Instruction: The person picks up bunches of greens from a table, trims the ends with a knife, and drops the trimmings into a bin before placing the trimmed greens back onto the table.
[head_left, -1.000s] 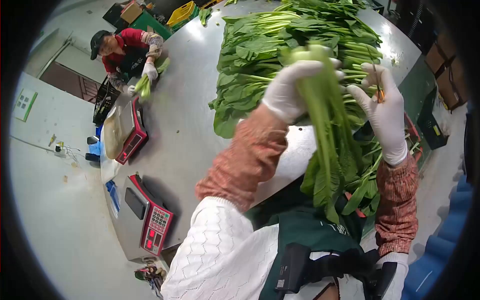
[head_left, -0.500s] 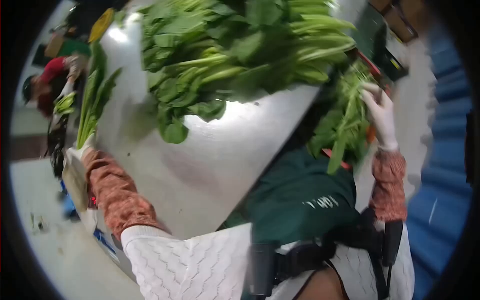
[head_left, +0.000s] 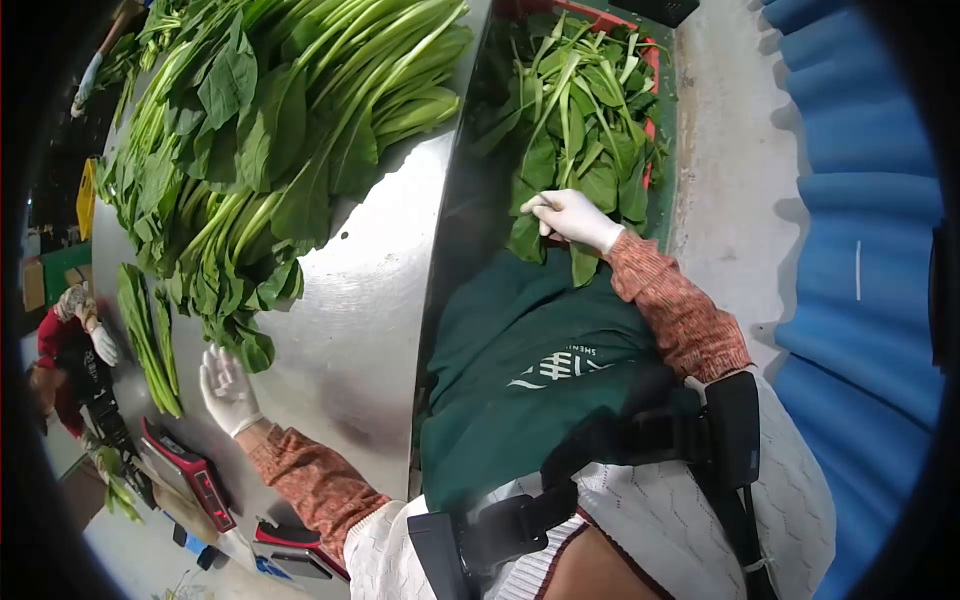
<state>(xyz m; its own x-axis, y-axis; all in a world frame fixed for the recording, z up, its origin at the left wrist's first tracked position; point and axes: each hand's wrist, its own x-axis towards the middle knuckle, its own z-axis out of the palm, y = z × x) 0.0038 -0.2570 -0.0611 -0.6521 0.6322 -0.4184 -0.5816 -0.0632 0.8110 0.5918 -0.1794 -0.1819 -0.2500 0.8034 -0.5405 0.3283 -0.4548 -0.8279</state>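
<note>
My left hand (head_left: 228, 388), in a white glove, is open with its fingers apart, palm partly turned up. It hovers by the lower edge of a large pile of long-stemmed leafy greens (head_left: 270, 130) on the metal table. Left of it lies a small separate bunch of leafy greens (head_left: 147, 335). My right hand (head_left: 575, 218), also gloved, is closed at the near end of a red crate (head_left: 652, 95) heaped with loose leaves (head_left: 575, 115). A small dark thing shows at its fingers, too small to name.
Red-framed scales (head_left: 190, 472) stand at the table's (head_left: 370, 260) lower left edge. Another person in red sleeves, with a gloved hand (head_left: 103, 343), works across the table. A yellow object (head_left: 86, 198) is at the far left. Blue sheeting (head_left: 860, 270) hangs on the right.
My left hand has let go of the bunch of greens, which now lies on the table. My right hand has moved to the crate's near end. The view has turned.
</note>
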